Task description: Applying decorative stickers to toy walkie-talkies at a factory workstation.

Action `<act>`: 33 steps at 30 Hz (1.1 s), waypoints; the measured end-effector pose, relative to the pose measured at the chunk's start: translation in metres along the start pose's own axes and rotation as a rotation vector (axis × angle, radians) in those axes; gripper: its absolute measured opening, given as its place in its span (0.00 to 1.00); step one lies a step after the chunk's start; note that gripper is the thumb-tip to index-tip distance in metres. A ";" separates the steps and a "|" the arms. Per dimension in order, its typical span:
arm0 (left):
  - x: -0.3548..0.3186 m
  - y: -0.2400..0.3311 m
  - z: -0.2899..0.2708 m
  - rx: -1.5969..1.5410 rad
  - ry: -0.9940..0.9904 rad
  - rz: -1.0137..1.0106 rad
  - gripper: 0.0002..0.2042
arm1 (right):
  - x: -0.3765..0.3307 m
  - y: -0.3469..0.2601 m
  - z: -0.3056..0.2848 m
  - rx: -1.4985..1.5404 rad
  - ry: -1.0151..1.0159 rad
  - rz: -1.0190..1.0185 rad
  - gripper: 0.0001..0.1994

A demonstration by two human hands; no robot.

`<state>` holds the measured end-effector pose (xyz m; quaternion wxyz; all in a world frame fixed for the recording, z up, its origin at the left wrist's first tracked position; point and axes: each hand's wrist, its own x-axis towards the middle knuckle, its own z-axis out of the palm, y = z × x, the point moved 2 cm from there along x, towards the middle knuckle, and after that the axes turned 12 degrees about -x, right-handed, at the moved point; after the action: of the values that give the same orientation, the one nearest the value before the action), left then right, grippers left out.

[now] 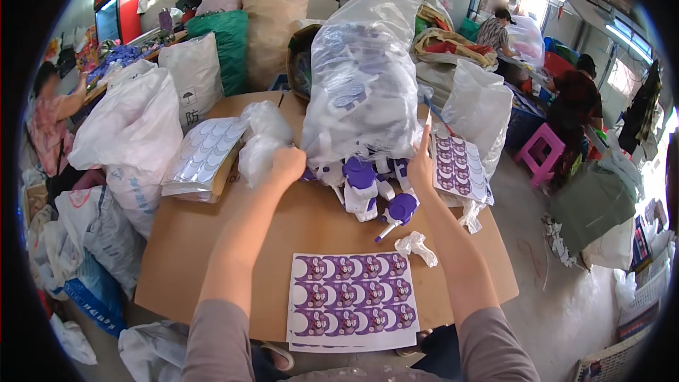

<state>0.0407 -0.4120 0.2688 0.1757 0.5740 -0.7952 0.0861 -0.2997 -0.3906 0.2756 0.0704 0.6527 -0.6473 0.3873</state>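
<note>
A big clear plastic bag full of white and purple plastic parts stands on the brown tabletop. From its lower opening, white and purple parts spill onto the table, among them a piece with a purple round head and thin white stem. My left hand is closed at the bag's lower left edge, apparently gripping its plastic. Against the bag's right side is my right hand, fingers stretched upward. Printed purple sticker sheets lie at the table's near edge, between my forearms.
Stacked pale sheets and a crumpled clear bag lie left; another purple sticker sheet lies right. Crumpled white plastic is near my right forearm. Full sacks crowd the left. A pink stool and several people are farther off.
</note>
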 end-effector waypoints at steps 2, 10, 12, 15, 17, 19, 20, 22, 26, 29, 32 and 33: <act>-0.013 -0.001 -0.018 -0.004 -0.114 -0.012 0.09 | -0.010 -0.005 0.002 0.014 0.010 0.022 0.50; -0.102 0.013 -0.051 0.009 -0.079 0.009 0.10 | -0.069 -0.023 -0.010 0.121 0.042 0.021 0.45; -0.122 0.014 -0.056 -0.001 -0.001 0.050 0.09 | -0.082 -0.028 -0.015 0.096 0.060 -0.012 0.43; -0.142 0.016 -0.059 -0.029 -0.089 -0.037 0.10 | -0.094 -0.034 -0.022 0.141 0.047 -0.027 0.43; -0.156 0.020 -0.064 -0.096 -0.094 -0.101 0.12 | -0.096 -0.040 -0.031 0.160 0.018 -0.015 0.42; -0.183 0.028 -0.070 -0.258 -0.018 -0.156 0.14 | -0.101 -0.047 -0.046 0.294 0.014 -0.016 0.44; -0.196 0.031 -0.074 -0.331 -0.007 -0.219 0.17 | -0.102 -0.055 -0.056 0.348 0.100 -0.052 0.44; -0.246 0.053 -0.080 -0.618 0.018 -0.130 0.22 | -0.120 -0.071 -0.081 0.318 0.250 -0.216 0.44; -0.318 0.111 -0.081 -0.581 -0.252 0.202 0.29 | -0.175 -0.112 -0.098 0.278 0.033 -0.228 0.58; -0.332 0.147 -0.068 -0.504 -0.195 0.153 0.30 | -0.186 -0.130 -0.091 0.314 -0.217 -0.095 0.58; -0.335 0.164 -0.059 -0.456 -0.140 0.063 0.29 | -0.193 -0.121 -0.104 0.427 -0.284 0.096 0.58; -0.336 0.165 -0.059 -0.461 -0.140 0.067 0.30 | -0.202 -0.117 -0.113 0.484 -0.269 0.121 0.59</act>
<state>-0.0104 -0.0417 0.2067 0.2433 0.4967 -0.8226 -0.1319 -0.2135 -0.1459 0.2812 -0.1973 0.6563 -0.5772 0.4440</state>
